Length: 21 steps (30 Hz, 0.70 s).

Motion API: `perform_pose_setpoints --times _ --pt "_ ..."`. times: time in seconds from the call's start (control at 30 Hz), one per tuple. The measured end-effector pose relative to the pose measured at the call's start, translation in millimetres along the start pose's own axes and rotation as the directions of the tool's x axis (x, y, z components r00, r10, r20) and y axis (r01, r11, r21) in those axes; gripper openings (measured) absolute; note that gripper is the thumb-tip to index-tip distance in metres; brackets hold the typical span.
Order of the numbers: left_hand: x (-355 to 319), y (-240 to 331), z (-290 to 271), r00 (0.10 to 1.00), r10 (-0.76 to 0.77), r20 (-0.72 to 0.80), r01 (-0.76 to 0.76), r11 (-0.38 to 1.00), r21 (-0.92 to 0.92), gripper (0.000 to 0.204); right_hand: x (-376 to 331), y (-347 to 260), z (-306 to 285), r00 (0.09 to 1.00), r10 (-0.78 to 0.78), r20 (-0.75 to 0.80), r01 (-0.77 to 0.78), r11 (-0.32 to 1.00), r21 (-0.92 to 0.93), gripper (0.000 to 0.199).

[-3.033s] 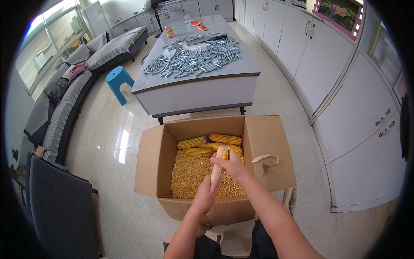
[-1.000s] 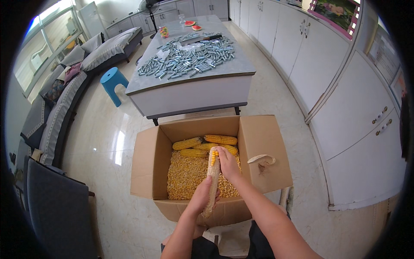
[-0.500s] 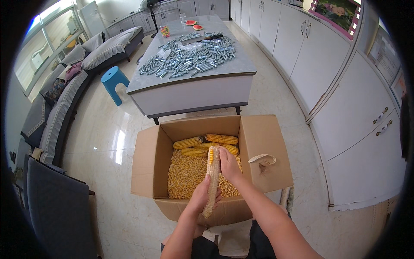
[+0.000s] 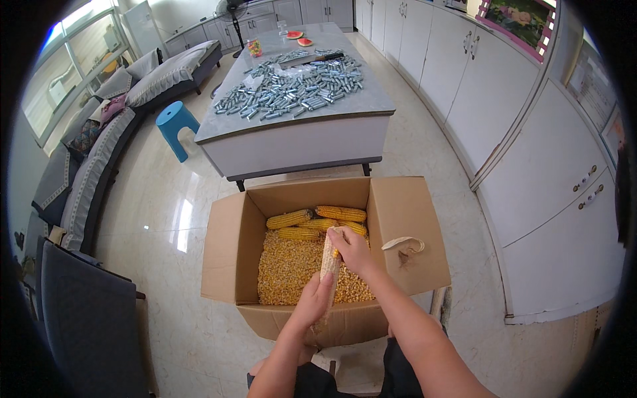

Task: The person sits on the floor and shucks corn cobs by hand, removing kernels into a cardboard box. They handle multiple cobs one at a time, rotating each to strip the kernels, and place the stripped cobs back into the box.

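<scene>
Over the near part of an open cardboard box (image 4: 222,252), I hold a mostly stripped corn cob (image 4: 329,260) with its far end tilted away from me. My left hand (image 4: 313,300) is wrapped round its lower part. Closed on the upper end, my right hand (image 4: 352,249) has its fingers beside a few yellow kernels still on the cob. Loose corn kernels (image 4: 285,268) cover the inside of the box. Several unstripped ears of corn (image 4: 342,213) lie on them along the far wall.
A dried husk strip (image 4: 403,243) rests on the box's right flap. Beyond stands a grey table (image 4: 219,126) with many small metal cylinders (image 4: 285,89), a knife (image 4: 312,60) and watermelon pieces (image 4: 304,42). A blue stool (image 4: 176,126) is left of it; white cabinets (image 4: 491,86) line the right.
The cob has turned about its length, so the strip of yellow kernels now faces right, by my right fingers. My left hand has shifted slightly up and right.
</scene>
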State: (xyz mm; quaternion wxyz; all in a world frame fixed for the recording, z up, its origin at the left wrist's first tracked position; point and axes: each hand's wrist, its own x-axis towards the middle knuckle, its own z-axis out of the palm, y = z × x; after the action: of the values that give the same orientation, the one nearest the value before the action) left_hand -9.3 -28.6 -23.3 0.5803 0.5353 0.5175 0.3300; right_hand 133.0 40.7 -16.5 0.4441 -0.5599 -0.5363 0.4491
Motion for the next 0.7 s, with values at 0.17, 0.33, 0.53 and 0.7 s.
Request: perform_pose_setpoints --times 0.17,0.33,0.53,0.7 --pt "-4 13 -2 0.991 -0.120 0.062 0.127 0.984 -0.129 0.036 3 9 -4 0.994 0.060 0.096 -0.074 0.987 0.144 0.042" --pt "-4 13 -5 0.981 -0.155 0.115 0.177 0.958 -0.227 0.036 3 10 -4 0.994 0.023 0.109 -0.052 0.961 0.271 0.034" --pt "5 -5 4 0.990 0.059 -0.131 -0.049 0.996 0.075 0.033 -2 -1 11 0.999 -0.044 -0.004 0.044 0.998 -0.041 0.055" --pt "2 0 8 0.975 0.158 -0.154 -0.111 0.954 0.279 0.033 -10 -4 18 0.996 -0.056 -0.065 0.031 0.942 -0.334 0.059"
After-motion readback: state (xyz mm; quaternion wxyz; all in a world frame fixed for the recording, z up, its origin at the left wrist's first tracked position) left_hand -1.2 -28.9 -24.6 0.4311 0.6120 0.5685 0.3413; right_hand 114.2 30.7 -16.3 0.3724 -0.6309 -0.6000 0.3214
